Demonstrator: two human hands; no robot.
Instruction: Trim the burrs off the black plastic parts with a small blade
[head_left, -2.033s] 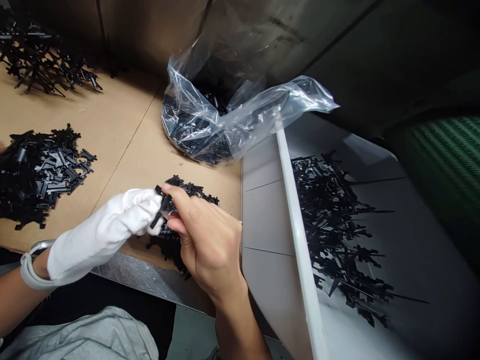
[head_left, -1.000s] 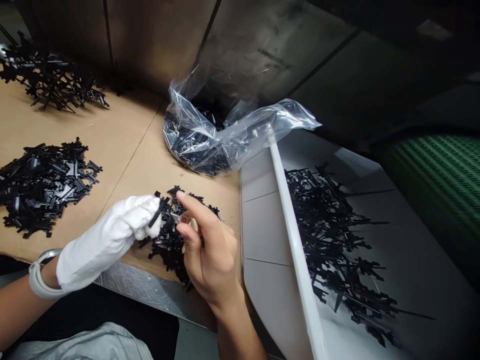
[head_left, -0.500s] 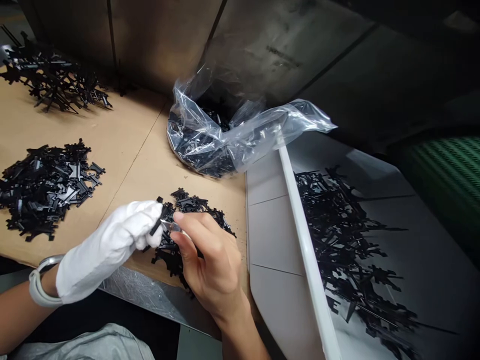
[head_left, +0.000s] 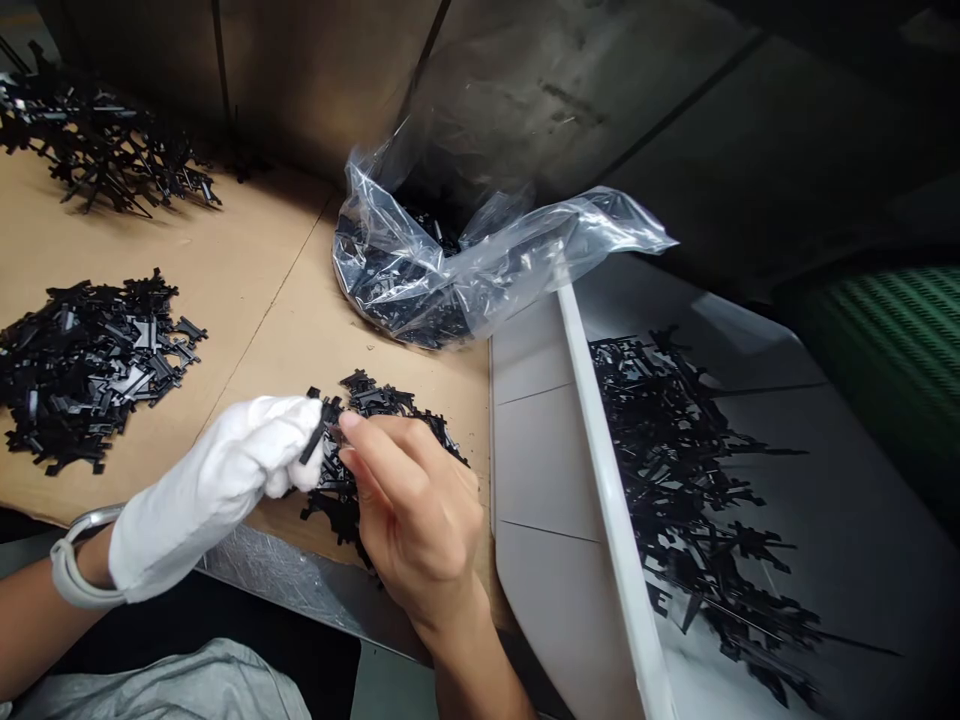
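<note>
My left hand (head_left: 217,490) wears a white cotton glove and is shut on a black plastic moulded part (head_left: 321,430). My right hand (head_left: 416,510) is bare, with thumb and fingers pinched right next to that part. A small shiny tool seen in the earlier frames sits hidden in those fingers. Below both hands lies a loose heap of black plastic runner pieces (head_left: 382,400) on the cardboard sheet (head_left: 277,340). A white band (head_left: 75,570) circles my left wrist.
A clear plastic bag (head_left: 405,280) full of black parts stands behind the hands. To the right is a white bin (head_left: 540,430) holding black sprues. Two more black piles (head_left: 90,370) lie at the left and far left. A green ribbed surface (head_left: 877,370) lies beyond the bin.
My right hand has moved slightly closer to the black part, and its fingers now cover the shiny tool. The left hand has barely moved.
</note>
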